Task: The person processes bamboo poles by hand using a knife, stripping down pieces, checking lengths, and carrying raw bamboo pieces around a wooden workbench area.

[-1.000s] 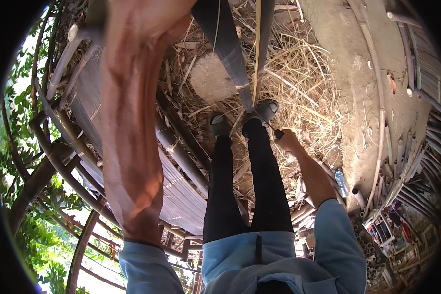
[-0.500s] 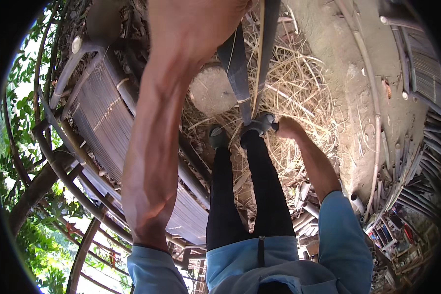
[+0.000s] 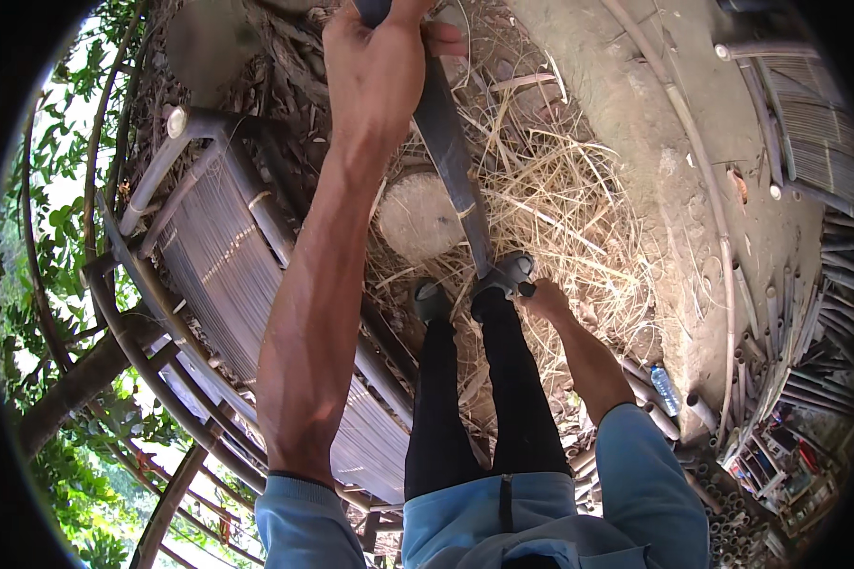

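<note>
My left hand (image 3: 381, 71), reaching far forward, is closed around the upper part of a long dark bamboo strip (image 3: 446, 142). A pale ring marks a joint in the strip, which slopes down to my right foot; its far end runs out of view. Beside that foot my right hand (image 3: 546, 301) is closed on the dark handle of what looks like a knife (image 3: 526, 288). The blade is hard to make out against the strip's lower end and the grey shoe (image 3: 515, 266).
A round pale block (image 3: 419, 216) stands just left of the strip. Straw-like shavings (image 3: 569, 199) litter the ground. On the left is a slatted bamboo bench (image 3: 218, 237). Cut bamboo tubes (image 3: 702, 412) and a plastic bottle (image 3: 665, 389) lie to the right.
Two splayed bamboo lengths showed before; now only one dark strip shows. My left hand has come further into view, closed on it. My right hand stays by the right foot.
</note>
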Available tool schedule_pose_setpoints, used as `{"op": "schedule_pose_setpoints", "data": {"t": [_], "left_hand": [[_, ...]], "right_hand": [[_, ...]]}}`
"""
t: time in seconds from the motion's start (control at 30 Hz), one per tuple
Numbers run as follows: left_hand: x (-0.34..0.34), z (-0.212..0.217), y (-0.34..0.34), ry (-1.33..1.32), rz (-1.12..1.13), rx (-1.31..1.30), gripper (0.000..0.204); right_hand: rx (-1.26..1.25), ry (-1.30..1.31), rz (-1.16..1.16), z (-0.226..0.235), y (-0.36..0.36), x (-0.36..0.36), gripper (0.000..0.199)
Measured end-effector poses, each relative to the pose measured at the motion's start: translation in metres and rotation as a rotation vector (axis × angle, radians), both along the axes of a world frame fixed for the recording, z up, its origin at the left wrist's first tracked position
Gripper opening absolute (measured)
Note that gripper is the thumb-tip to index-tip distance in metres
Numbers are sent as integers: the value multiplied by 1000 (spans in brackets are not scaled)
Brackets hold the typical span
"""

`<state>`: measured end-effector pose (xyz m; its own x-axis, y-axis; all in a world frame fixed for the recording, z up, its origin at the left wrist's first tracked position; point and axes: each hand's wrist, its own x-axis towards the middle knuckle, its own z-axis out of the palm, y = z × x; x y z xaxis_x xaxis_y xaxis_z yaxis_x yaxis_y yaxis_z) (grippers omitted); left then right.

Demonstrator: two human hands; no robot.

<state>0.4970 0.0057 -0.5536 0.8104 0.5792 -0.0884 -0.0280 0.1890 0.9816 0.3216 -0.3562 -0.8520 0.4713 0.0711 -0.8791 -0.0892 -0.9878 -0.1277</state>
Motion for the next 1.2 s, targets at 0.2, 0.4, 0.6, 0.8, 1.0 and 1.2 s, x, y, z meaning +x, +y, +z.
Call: {"op": "schedule_pose_setpoints", "data": {"t": [0.2, 0.4, 0.6, 0.8, 1.0, 1.2], "left_hand": [[-18, 18, -13, -132, 49, -85, 31], [-75, 52, 2, -81, 194, 88, 55], [-157, 82, 29, -262, 246, 215, 53], [-212, 145, 33, -337, 261, 69, 56], [-255, 203, 24, -472, 149, 22, 52], [-304, 246, 8, -589, 74, 2, 53]], "right_hand": [[138, -119, -248, -12, -1, -27, 46], [212, -203, -423, 15, 32, -13, 41], [220, -316, -505, 66, 30, -8, 52], [290, -478, -402, 131, 18, -67, 51], [214, -435, -292, 186, 27, -134, 58], [405, -452, -192, 200, 29, -175, 57]]}}
